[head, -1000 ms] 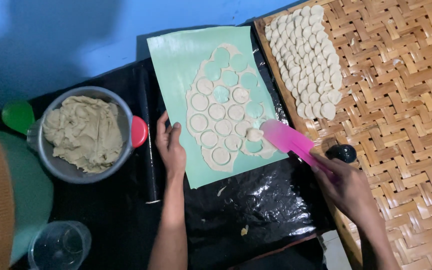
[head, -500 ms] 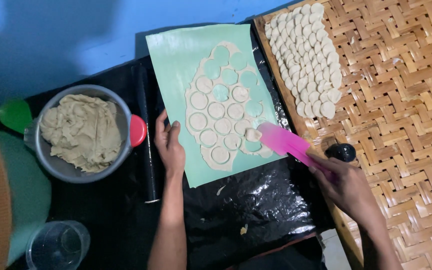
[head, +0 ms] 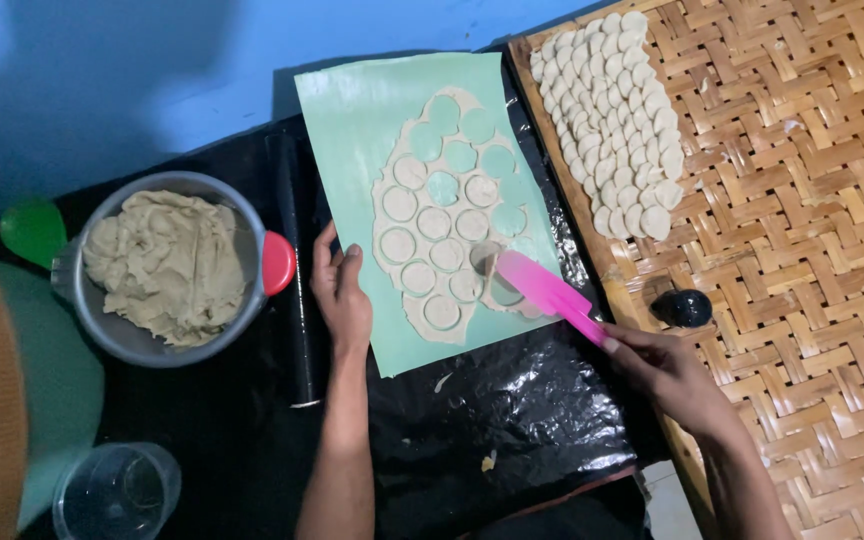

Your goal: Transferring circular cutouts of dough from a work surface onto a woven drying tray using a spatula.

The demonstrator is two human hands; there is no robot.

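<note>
A rolled sheet of pale dough (head: 440, 235) with round discs cut into it lies on a light green mat (head: 352, 110). Some discs are gone, leaving round holes. My right hand (head: 667, 375) holds a pink spatula (head: 544, 290), whose blade tip lies under a dough disc at the sheet's right side. My left hand (head: 342, 295) rests flat on the mat's left edge, fingers together, holding nothing.
A woven bamboo tray (head: 812, 250) at right carries rows of cut dough discs (head: 617, 120) and a small dark round object (head: 684, 308). A metal bowl of dough (head: 167, 265) with a red handle sits at left, next to a black rolling pin (head: 295, 290). A clear cup (head: 117, 492) stands at bottom left.
My right hand has slid the pink spatula leftward, further under the discs at the sheet's right side. My left hand has stayed on the mat's edge.
</note>
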